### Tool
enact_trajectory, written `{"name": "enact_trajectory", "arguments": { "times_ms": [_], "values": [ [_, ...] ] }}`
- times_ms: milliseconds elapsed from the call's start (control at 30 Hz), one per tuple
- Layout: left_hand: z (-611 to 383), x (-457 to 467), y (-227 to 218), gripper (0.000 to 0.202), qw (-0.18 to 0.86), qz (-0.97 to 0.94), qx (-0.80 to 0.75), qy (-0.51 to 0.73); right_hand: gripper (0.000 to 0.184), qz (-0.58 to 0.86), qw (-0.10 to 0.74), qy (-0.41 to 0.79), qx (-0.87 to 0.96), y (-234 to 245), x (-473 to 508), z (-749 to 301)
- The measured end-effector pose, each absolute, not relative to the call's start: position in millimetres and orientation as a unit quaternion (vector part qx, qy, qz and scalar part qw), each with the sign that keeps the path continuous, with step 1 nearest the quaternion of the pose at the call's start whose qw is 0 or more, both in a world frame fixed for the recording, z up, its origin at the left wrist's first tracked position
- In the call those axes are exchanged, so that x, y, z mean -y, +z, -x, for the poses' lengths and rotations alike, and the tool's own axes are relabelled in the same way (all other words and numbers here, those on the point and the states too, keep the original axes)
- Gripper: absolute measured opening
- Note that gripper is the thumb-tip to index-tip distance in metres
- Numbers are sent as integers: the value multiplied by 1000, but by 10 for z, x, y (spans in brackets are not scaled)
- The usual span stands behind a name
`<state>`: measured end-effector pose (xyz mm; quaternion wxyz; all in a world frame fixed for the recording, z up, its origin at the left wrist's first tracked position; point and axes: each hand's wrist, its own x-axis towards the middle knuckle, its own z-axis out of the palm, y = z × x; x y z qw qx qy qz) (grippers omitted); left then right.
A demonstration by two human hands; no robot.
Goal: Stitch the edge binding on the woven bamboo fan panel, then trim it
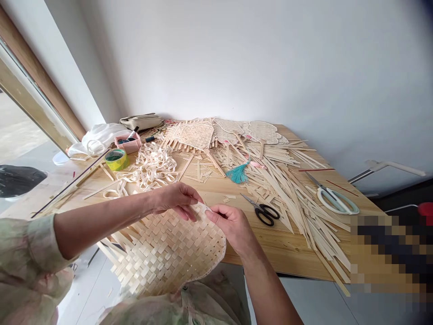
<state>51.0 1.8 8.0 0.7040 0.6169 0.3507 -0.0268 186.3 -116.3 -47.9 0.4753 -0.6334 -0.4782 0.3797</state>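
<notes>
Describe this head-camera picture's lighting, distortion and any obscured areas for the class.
Head view: soft window daylight, no glare on the table; wide-angle stretching bends the frame's edges; the woven bamboo fan, left hand and right hand look sharp; a pixelated patch hides the lower right.

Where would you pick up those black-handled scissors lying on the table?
Take the scissors by their black finger loops, coming from above on the side away from the person's right hand. They lie flat on the wooden table, so the raised loops are easy to reach, and the metal blades point off to the other side.
</notes>
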Motion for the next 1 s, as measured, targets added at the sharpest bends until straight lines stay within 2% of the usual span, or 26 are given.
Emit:
{"name": "enact_trajectory", "arguments": {
  "times_ms": [200, 333, 500, 733, 867, 1000],
  "values": [
    [-504, 44, 71, 37, 691, -618, -375, 11, 28, 632, 473, 366, 494, -448, 1170, -1838],
    [-472, 108, 98, 29, 678, -614, -400, 53, 28, 615, 476, 332, 534, -403, 1190, -1823],
    [-349, 180, 190, 17, 670, -614, -409, 83, 23, 549, 541, 318, 552, -393, 1214, -1888],
    [-170, 366, 134, 20, 635, -659, -385, 121, 12, 476, 661, 355, 459, -430, 1144, -1931],
    [-137, 454, 21, 19, 584, -714, -358, 148, 36, 460, 707, 397, 362, -332, 1109, -1892],
    [-146, 494, -26, 21, 556, -740, -341, 163, 20, 459, 704, 456, 294, -290, 1076, -1905]
  ]
}}
